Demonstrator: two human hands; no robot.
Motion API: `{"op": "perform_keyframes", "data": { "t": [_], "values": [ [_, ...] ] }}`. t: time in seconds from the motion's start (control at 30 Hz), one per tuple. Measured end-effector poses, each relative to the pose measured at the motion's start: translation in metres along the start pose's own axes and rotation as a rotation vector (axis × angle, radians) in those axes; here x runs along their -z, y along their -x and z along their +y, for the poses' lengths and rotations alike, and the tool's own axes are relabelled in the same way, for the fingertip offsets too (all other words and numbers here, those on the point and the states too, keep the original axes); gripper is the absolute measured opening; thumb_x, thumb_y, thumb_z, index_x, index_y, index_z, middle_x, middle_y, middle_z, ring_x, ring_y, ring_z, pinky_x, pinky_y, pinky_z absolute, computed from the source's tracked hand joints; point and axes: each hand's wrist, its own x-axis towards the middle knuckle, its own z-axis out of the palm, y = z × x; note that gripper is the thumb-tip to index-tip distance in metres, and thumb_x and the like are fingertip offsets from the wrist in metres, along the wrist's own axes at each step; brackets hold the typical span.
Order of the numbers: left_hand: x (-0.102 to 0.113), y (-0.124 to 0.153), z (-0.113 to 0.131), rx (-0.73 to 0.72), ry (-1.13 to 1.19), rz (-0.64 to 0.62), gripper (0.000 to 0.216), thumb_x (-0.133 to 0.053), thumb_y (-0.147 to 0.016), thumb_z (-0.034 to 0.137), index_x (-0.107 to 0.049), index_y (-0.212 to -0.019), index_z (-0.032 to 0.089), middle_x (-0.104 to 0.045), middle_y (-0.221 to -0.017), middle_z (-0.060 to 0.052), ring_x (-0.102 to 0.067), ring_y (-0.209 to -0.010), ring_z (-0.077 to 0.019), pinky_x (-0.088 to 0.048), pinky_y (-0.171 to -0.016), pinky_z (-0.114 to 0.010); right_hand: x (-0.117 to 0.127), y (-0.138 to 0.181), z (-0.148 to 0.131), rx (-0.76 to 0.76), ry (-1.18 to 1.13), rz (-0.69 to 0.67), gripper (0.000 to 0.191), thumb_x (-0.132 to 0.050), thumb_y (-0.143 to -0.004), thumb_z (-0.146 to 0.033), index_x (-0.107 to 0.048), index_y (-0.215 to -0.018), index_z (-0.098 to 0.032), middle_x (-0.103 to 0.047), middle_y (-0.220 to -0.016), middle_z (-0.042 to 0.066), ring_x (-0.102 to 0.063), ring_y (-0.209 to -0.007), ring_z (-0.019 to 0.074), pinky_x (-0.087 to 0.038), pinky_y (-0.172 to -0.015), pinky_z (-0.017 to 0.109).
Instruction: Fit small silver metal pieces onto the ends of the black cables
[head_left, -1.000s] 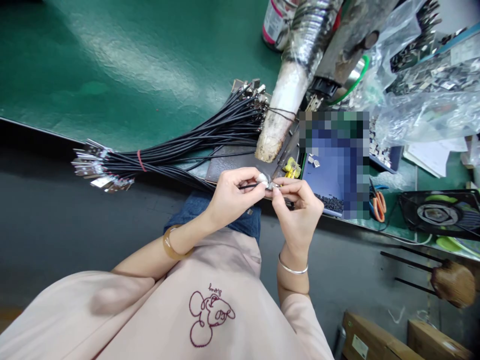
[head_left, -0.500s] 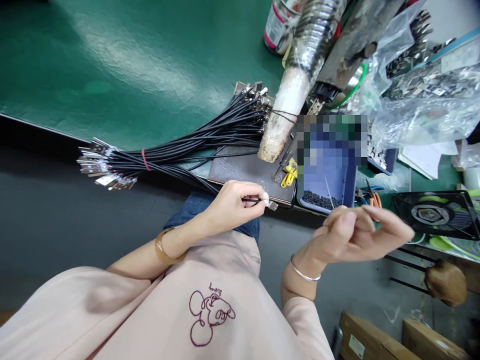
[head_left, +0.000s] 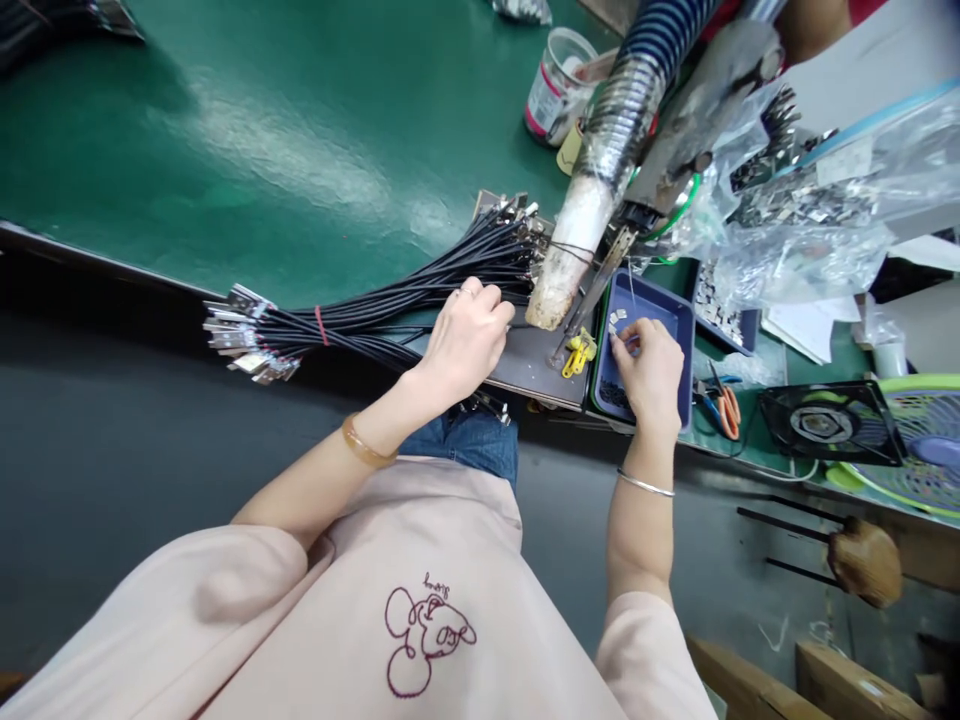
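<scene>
A bundle of black cables (head_left: 390, 300) with metal plugs at both ends lies on the green bench, tied by a red band. My left hand (head_left: 466, 340) rests on the cables near their right end, fingers curled round one cable. My right hand (head_left: 651, 372) reaches into a blue tray (head_left: 675, 318) holding small metal parts and dark bits, its fingertips pinched at a small metal piece. A dark board (head_left: 536, 362) lies between the two hands.
A white-tipped ribbed hose (head_left: 592, 190) slants down just above the tray. A yellow clip (head_left: 576, 354) lies beside it. Plastic bags of metal parts (head_left: 810, 220) pile at the right. Orange-handled scissors (head_left: 724, 410), a fan (head_left: 825, 425) and a jar (head_left: 555, 85) stand nearby.
My hands have parted. The left went up onto the cable bundle; the right swung out and then into the blue tray. The view has tilted upward.
</scene>
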Motion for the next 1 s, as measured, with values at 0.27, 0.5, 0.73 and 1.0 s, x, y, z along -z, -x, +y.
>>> {"op": "perform_keyframes", "data": {
  "t": [0.27,0.5,0.73,1.0],
  "values": [
    [0.021,0.028,0.019,-0.208,0.494,-0.143,0.011,-0.056,-0.091,0.015,-0.066,-0.086,0.015,-0.064,-0.073,-0.002,-0.056,-0.067,-0.0155,-0.039,-0.064,-0.027,0.019,0.051,-0.029,-0.182,-0.612,0.171,0.02,-0.071,-0.081,-0.029,-0.054,-0.075,-0.019,-0.063,-0.086,-0.001,-0.053,-0.052,0.0069,-0.044,-0.05,0.023],
    [0.013,0.031,0.041,0.075,0.784,-0.113,0.016,-0.055,-0.087,0.015,-0.066,-0.075,0.014,-0.058,-0.061,0.002,-0.045,-0.054,-0.0082,-0.034,-0.054,-0.022,0.008,0.087,-0.093,-0.191,-0.885,0.184,0.016,-0.072,-0.088,-0.03,-0.061,-0.081,-0.02,-0.073,-0.094,0.004,-0.074,-0.076,0.0151,-0.063,-0.076,0.031],
    [0.014,0.03,0.039,0.269,1.04,-0.214,0.02,-0.059,-0.088,0.023,-0.065,-0.072,0.012,-0.055,-0.06,0.001,-0.048,-0.055,-0.008,-0.04,-0.054,-0.019,-0.016,0.087,-0.101,-0.113,-0.953,0.12,0.006,-0.07,-0.089,-0.026,-0.072,-0.087,-0.022,-0.073,-0.099,0.005,-0.072,-0.091,0.0166,-0.062,-0.075,0.029],
    [0.014,0.028,0.034,0.244,1.057,-0.296,0.02,-0.062,-0.088,0.024,-0.068,-0.073,0.012,-0.058,-0.061,0.001,-0.051,-0.057,-0.0083,-0.041,-0.055,-0.018,-0.012,0.091,-0.101,-0.077,-0.896,0.116,0.005,-0.068,-0.09,-0.022,-0.073,-0.089,-0.022,-0.074,-0.1,0.004,-0.072,-0.094,0.0165,-0.062,-0.077,0.03]
  ]
}}
